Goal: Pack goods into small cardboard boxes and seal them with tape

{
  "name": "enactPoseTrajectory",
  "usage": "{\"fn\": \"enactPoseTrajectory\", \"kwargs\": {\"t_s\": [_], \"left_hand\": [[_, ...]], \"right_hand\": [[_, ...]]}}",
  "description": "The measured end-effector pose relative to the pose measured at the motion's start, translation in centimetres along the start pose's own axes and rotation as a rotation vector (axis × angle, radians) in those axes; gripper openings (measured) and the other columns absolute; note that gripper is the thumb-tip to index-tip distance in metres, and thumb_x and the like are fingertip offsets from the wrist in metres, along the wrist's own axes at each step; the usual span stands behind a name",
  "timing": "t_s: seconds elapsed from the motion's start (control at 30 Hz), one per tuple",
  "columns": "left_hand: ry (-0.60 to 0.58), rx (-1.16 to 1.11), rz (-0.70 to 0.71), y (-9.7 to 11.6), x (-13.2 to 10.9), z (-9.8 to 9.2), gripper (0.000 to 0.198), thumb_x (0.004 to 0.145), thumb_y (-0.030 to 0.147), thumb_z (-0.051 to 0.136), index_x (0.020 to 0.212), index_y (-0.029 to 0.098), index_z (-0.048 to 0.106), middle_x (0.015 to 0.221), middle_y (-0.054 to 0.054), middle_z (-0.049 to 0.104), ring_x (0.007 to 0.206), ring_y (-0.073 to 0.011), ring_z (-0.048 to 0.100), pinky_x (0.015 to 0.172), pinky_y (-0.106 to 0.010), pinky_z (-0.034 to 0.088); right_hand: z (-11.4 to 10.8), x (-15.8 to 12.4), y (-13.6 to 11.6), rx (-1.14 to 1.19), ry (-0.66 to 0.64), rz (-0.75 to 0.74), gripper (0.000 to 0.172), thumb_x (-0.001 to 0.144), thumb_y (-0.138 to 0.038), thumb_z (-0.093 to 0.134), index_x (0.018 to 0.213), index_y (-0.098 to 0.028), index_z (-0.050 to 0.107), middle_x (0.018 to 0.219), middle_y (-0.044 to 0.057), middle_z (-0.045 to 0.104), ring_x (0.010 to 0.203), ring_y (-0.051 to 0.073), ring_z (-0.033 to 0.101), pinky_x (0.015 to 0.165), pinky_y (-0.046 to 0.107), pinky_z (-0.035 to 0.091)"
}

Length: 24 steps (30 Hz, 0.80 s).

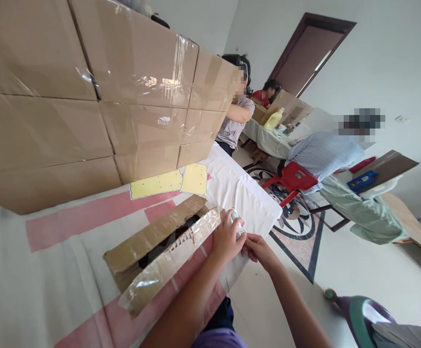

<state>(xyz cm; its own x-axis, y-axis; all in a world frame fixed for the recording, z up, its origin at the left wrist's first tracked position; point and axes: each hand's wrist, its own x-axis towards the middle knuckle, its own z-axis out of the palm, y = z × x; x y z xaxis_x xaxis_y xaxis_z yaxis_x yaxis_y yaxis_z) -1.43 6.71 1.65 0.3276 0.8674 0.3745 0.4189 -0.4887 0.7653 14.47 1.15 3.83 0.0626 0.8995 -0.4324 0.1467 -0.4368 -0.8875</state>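
My left hand [227, 237] is closed around a small whitish object [235, 215] with some printed colour on it; the fingers cover most of it, so its kind is unclear. Just right of it, my right hand [260, 251] has its fingertips pinched together near the left fingertips, and whatever they grip is too small to name. Both hands are over the near right edge of the cloth-covered table [68, 285]. Left of my left hand lies a long open cardboard box [159, 270] with taped, torn flaps and dark things inside.
Taped cardboard boxes [141, 63] form a wall along the table's back. Two yellow patterned sheets [155, 184] lie before them. Beyond are several people, a red chair [297, 176], another covered table [268, 137] and a yellow bottle [274, 119]. A purple-green object [358, 309] is at lower right.
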Motion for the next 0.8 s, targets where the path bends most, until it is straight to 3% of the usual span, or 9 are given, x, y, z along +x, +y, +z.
{"fn": "enactPoseTrajectory", "kwargs": {"t_s": [0.23, 0.8], "left_hand": [[-0.02, -0.023, 0.002, -0.18, -0.05, -0.31, 0.032, 0.089, 0.028, 0.069, 0.122, 0.03, 0.065, 0.16, -0.005, 0.043, 0.154, -0.0369, 0.031, 0.123, -0.058, 0.036], [-0.015, -0.025, -0.01, -0.06, -0.06, -0.43, 0.031, 0.09, 0.028, 0.069, 0.12, 0.031, 0.065, 0.158, -0.003, 0.045, 0.153, -0.0354, 0.032, 0.122, -0.056, 0.037]], "right_hand": [[0.24, -0.25, -0.55, -0.01, -0.005, 0.002, 0.057, 0.076, -0.072, 0.076, 0.079, -0.017, 0.063, 0.056, 0.001, 0.065, 0.038, 0.005, 0.034, 0.038, 0.023, 0.017], [0.22, -0.09, -0.3, -0.051, 0.01, -0.008, 0.059, 0.076, -0.074, 0.074, 0.08, -0.016, 0.065, 0.056, 0.001, 0.066, 0.037, 0.006, 0.038, 0.037, 0.022, 0.023]]}}
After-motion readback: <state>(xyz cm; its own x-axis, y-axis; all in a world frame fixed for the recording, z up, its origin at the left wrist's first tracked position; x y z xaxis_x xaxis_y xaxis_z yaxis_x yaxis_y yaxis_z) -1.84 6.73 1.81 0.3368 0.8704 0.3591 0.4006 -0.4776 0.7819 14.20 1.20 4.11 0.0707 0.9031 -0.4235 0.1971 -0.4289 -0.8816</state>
